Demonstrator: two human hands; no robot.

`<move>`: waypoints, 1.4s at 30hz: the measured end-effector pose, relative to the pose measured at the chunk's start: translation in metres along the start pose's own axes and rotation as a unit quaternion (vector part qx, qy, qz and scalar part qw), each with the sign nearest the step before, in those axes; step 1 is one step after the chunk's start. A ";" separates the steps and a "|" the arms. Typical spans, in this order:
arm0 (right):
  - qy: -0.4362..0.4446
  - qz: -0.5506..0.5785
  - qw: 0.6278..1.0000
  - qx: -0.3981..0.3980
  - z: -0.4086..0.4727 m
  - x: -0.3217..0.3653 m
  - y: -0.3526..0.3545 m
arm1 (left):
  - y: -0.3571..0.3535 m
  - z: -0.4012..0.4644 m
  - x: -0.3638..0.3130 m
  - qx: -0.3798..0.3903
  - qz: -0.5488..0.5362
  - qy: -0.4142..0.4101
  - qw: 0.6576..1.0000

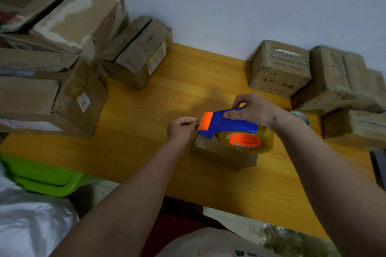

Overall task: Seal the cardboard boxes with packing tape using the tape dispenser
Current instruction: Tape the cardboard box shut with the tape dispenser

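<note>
A blue and orange tape dispenser point(219, 122) with a roll of clear yellowish tape point(265, 139) hovers over a small cardboard box point(221, 154) in the middle of the yellow wooden table point(146, 131). My right hand point(252, 110) grips the dispenser's blue handle from above. My left hand point(181, 129) sits at the box's left end, its fingertips pinching at the tape end by the orange cutter. Much of the box's top is hidden by the dispenser.
Stacked worn cardboard boxes point(62, 48) fill the left back; more taped boxes point(279, 67) stand at the back right against the wall. A second tape roll point(301, 117) lies behind my right wrist. A green plastic bin point(46, 175) sits below the table's left edge.
</note>
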State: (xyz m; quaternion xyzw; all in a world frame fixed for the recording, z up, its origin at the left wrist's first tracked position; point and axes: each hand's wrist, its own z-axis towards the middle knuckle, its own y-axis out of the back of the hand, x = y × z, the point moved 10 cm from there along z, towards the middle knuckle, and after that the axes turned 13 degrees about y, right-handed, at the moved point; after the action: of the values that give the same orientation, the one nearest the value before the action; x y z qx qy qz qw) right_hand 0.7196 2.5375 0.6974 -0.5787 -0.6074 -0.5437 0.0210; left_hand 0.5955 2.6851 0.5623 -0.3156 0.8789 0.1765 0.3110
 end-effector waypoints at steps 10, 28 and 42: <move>0.013 0.023 0.999 -0.025 -0.002 -0.002 0.004 | 0.002 -0.021 -0.004 0.023 0.123 -0.158 0.979; 0.018 0.031 0.998 -0.048 -0.009 -0.003 0.012 | -0.044 -0.047 0.000 0.079 0.391 -0.290 0.870; 0.011 0.043 0.999 -0.022 -0.012 -0.011 0.013 | -0.043 -0.027 0.016 0.177 0.313 -0.134 0.923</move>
State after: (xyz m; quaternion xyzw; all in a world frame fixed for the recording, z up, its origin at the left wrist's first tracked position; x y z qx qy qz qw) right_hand 0.7253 2.5181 0.7031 -0.5987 -0.5693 -0.5622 0.0382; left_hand 0.6029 2.6329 0.5670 0.0625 0.9000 0.1467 0.4056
